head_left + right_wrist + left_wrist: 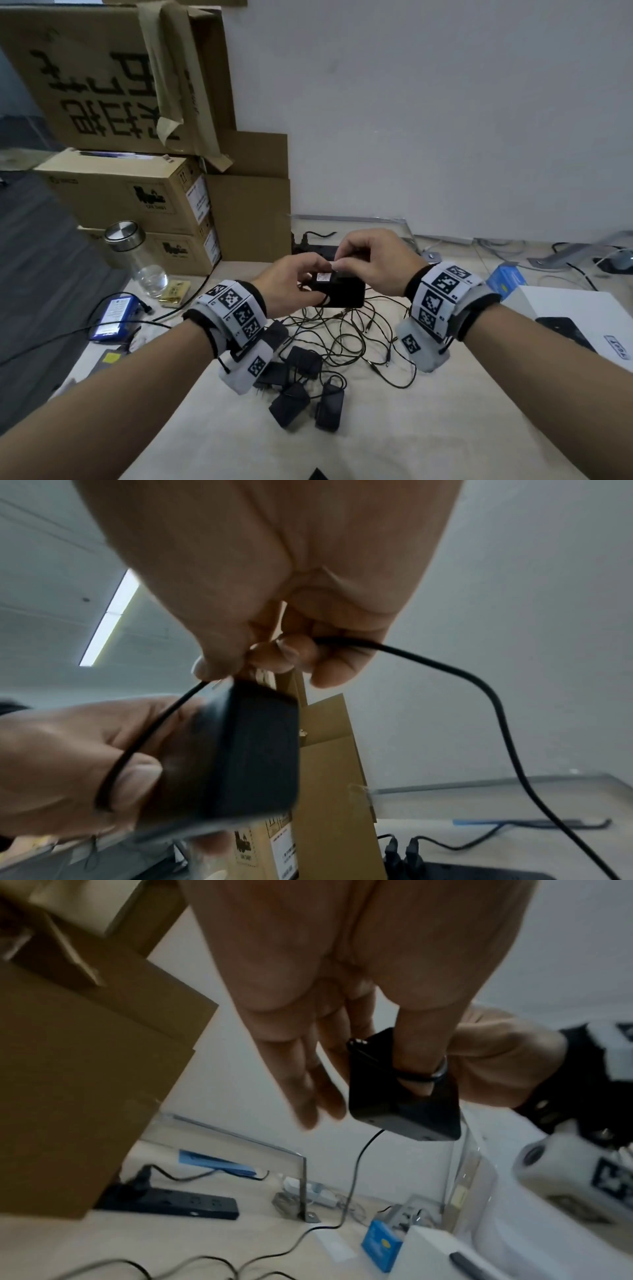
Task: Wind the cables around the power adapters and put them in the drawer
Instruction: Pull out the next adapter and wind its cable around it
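Observation:
A black power adapter (342, 293) with a white label is held above the table. My left hand (308, 274) grips it, thumb on one face and fingers behind (404, 1096). One turn of its thin black cable (423, 1076) crosses my left thumb. My right hand (342, 263) pinches the same cable (346, 642) just above the adapter (253, 750), and the rest of the cable hangs down to the table. Below the hands lie a tangle of cables (346, 339) and several more black adapters (298, 394).
Stacked cardboard boxes (130, 192) stand at the left. Near them are a glass bottle (137, 257) and a blue device (114, 318). A black power strip (171, 1202) lies by the wall. At the right are a white box (582, 325) and a blue box (507, 279).

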